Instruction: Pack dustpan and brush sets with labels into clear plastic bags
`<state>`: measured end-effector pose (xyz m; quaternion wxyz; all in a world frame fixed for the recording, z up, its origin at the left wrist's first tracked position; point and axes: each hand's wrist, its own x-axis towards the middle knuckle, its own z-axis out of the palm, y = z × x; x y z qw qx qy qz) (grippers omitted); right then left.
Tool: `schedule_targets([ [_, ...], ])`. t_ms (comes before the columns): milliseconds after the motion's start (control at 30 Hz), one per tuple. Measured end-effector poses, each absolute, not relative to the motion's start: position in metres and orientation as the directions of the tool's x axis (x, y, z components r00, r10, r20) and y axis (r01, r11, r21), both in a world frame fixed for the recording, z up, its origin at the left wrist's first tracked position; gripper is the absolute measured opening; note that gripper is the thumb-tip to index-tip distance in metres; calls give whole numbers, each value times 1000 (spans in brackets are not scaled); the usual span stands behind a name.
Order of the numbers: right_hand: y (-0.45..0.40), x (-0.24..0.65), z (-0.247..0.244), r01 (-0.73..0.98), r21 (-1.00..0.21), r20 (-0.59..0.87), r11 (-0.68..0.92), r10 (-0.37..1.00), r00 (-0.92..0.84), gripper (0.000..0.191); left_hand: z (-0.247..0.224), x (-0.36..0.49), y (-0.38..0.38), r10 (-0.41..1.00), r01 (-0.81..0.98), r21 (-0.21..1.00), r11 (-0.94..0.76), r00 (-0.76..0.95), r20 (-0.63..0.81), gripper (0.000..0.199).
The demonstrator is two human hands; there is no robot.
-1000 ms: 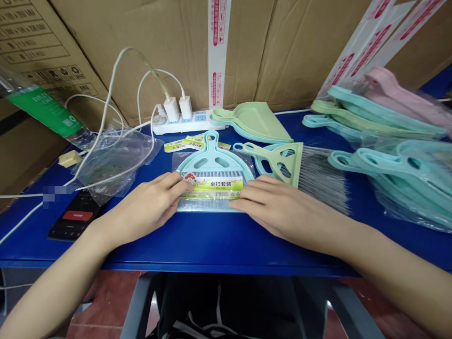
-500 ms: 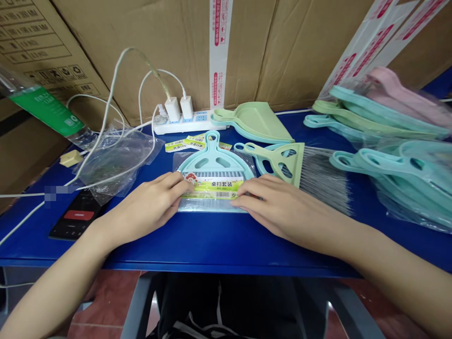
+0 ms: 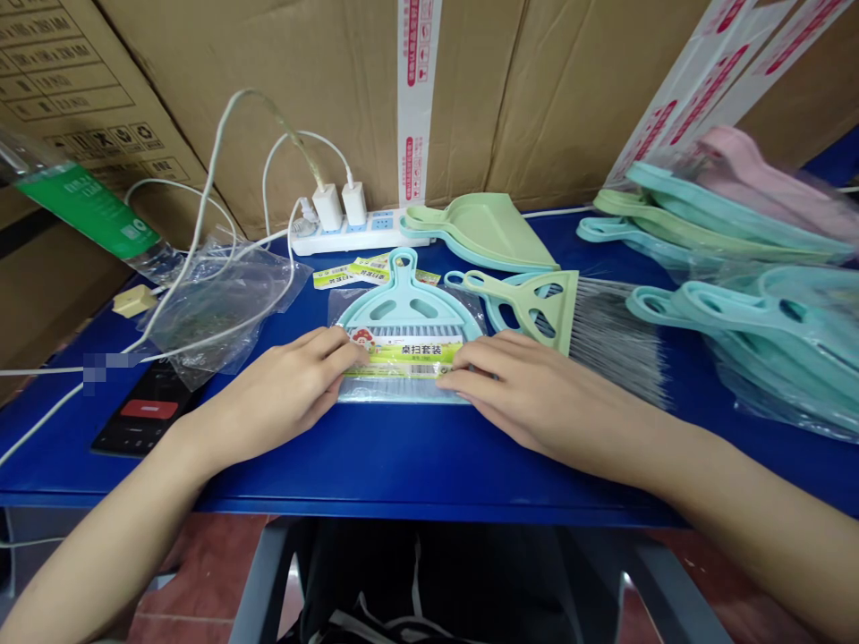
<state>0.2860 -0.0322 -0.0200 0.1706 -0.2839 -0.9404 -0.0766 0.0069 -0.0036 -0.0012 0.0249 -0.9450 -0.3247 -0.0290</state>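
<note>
In front of me on the blue table lies a light-blue dustpan and brush set (image 3: 403,291) in a clear plastic bag. Its handle points away from me. A green and white printed label (image 3: 420,353) lies across the bristles. My left hand (image 3: 295,380) has its curled fingers on the left edge of the set, fingertips on the end of the label. On the opposite edge, my right hand (image 3: 516,385) grips with bent fingers, its tips at the label's right end. The undersides of both hands are hidden.
Loose brushes (image 3: 554,313) and stacked dustpans (image 3: 497,228) lie behind my right hand. Bagged sets (image 3: 792,322) are piled at the right. At the left are a phone (image 3: 144,411), plastic bags (image 3: 215,309), cables and a tilted bottle (image 3: 87,210). A power strip (image 3: 369,233) sits by the cardboard boxes.
</note>
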Motion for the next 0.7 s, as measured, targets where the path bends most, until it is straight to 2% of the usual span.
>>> schedule_targets([
  [367,-32,287,-21,577,36,312,816,539,-782,35,-3,7,-3,608,611,-46,-790,791,72,30],
  [700,-33,289,-18,578,7,300,816,549,-780,29,-2,7,-3,604,607,-55,-793,794,69,32],
])
